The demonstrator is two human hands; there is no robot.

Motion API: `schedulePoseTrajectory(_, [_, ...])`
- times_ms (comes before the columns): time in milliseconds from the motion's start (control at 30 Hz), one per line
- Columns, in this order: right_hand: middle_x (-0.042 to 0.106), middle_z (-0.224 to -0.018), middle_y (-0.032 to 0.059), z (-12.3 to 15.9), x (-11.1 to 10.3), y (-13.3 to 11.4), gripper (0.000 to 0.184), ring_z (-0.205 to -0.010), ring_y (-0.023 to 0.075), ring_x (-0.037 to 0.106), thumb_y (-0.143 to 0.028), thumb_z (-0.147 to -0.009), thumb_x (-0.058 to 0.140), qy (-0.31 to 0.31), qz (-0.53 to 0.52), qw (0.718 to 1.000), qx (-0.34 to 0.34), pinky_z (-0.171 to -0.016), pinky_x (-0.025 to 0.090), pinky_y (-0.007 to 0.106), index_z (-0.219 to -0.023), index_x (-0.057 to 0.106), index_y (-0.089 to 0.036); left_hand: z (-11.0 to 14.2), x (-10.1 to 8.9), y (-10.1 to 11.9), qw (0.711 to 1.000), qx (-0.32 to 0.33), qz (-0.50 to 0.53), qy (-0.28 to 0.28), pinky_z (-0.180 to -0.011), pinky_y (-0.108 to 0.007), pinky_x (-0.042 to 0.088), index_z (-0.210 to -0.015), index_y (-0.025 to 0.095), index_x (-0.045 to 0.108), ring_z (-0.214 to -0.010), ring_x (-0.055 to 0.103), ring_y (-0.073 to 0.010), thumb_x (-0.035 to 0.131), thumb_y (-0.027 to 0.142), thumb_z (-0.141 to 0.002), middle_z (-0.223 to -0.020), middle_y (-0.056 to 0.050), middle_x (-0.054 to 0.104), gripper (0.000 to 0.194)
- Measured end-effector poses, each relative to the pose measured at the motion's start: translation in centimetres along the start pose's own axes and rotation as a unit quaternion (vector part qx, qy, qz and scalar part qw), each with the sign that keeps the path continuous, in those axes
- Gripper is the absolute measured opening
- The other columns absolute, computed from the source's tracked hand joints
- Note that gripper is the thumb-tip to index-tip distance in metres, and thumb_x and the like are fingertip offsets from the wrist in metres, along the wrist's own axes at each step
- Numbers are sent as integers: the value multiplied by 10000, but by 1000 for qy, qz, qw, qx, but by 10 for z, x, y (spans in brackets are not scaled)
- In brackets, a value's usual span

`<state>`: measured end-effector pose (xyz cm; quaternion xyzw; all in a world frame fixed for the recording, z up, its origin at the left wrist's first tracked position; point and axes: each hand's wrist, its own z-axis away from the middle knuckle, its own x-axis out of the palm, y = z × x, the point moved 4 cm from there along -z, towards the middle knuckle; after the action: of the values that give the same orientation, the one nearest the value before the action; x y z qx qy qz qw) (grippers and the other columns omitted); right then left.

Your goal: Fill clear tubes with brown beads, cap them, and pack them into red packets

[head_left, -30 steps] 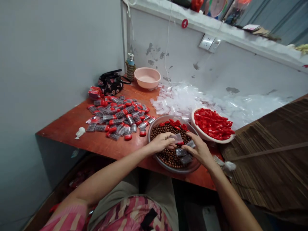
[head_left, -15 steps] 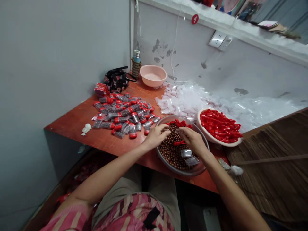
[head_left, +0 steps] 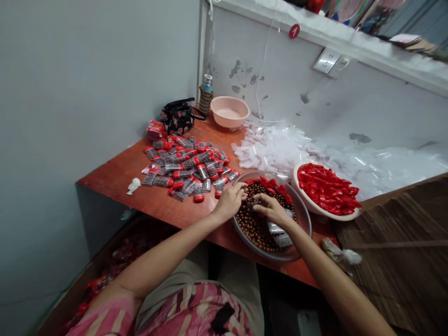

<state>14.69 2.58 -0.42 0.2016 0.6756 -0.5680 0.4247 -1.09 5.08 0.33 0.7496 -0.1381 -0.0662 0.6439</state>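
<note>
A grey metal basin (head_left: 308,228) full of small brown balls (head_left: 250,228) sits at the table's front edge. Over its left side is my left hand (head_left: 230,201), fingers bent together; what they hold, if anything, cannot be made out. My right hand (head_left: 272,209), closed, is low over the balls with a small clear plastic container (head_left: 255,204) at its fingertips, partly hidden. Red plastic caps (head_left: 269,184) lie along the basin's far side. Clear plastic containers (head_left: 283,240) rest on the balls beneath my right wrist.
Filled packs with red caps (head_left: 191,163) are heaped on the left of the table (head_left: 115,172). A white bowl (head_left: 325,213) of red caps (head_left: 324,189) stands right of the basin. Clear plastic pieces (head_left: 273,144) lie behind. A pink basin (head_left: 230,122), a bag (head_left: 177,119) and stacked cardboard (head_left: 399,252) surround these.
My right hand has lowered toward the balls, with a clear container now at its fingertips. My left fingers have drawn closer together. The whole view has shifted slightly.
</note>
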Motion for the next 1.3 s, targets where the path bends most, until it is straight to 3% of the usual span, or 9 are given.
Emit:
schedulePoseTrajectory(133, [634,-850,2,18,-18,0,287,-769,158,607,-332,-695,643,84,-303,945,87,-705,497,308,-926,544,-192,4,9,6,999,10,-27,-39,-877,-329,447,-1052,222,613,-937,600,-202,554,179,-723,-1035,-52,642,338])
schedulePoseTrajectory(267, [629,-884,11,31,-26,-8,307,-804,172,607,-334,-658,687,138,-341,926,80,-722,513,335,-905,554,-209,5,33,7,987,13,-21,-161,-841,-316,452,-1043,200,629,-921,601,-213,555,195,-714,-1019,-47,656,338])
schedulePoseTrajectory(467, [583,-1061,47,50,-51,-22,453,-941,189,581,-294,-758,600,131,-155,979,6,-820,482,351,-1184,449,-267,3,46,0,981,13,6,-195,-815,-306,442,-987,159,658,-879,602,-206,539,207,-736,-952,-57,674,282])
schedulePoseTrajectory(600, [619,-1017,44,56,-63,-31,250,-912,183,591,-277,-810,528,70,-9,996,-49,-827,465,324,-1056,556,-243,4,48,-2,973,8,17,-232,-832,-306,434,-980,170,667,-901,604,-208,553,211,-731,-960,-49,679,277])
schedulePoseTrajectory(733, [648,-884,15,57,-61,-32,158,-791,152,609,-280,-801,536,49,34,997,-49,-742,465,252,-942,589,-229,5,47,-2,972,11,-9,-233,-847,-296,433,-968,185,672,-920,602,-200,544,204,-735,-976,-38,678,267])
schedulePoseTrajectory(933, [633,-704,-17,66,-61,-18,190,-614,126,577,-354,-817,498,8,47,999,17,-581,446,216,-888,589,-203,4,42,-5,991,-14,-1,-136,-832,-331,463,-960,191,666,-949,583,-211,550,235,-733,-1016,-49,657,258])
schedulePoseTrajectory(1033, [664,-867,20,68,-63,-4,214,-743,157,611,-350,-824,494,10,136,990,30,-674,458,246,-943,595,-203,3,42,-8,986,-78,104,-101,-719,-345,514,-1041,158,609,-913,587,-217,571,282,-729,-1061,-83,619,337])
schedulePoseTrajectory(1133, [635,-1043,53,62,-60,7,219,-904,194,590,-262,-849,453,48,272,961,28,-731,447,275,-1021,577,-210,3,44,-8,975,-106,158,-114,-671,-332,525,-1042,150,591,-832,598,-191,611,330,-709,-993,-81,626,380])
schedulePoseTrajectory(1300, [640,-981,64,45,-35,9,250,-877,201,564,-141,-827,437,-23,404,914,-25,-682,424,275,-1027,568,-213,5,43,-5,980,-82,133,-127,-685,-312,520,-975,150,613,-864,585,-190,608,366,-714,-975,-74,620,338])
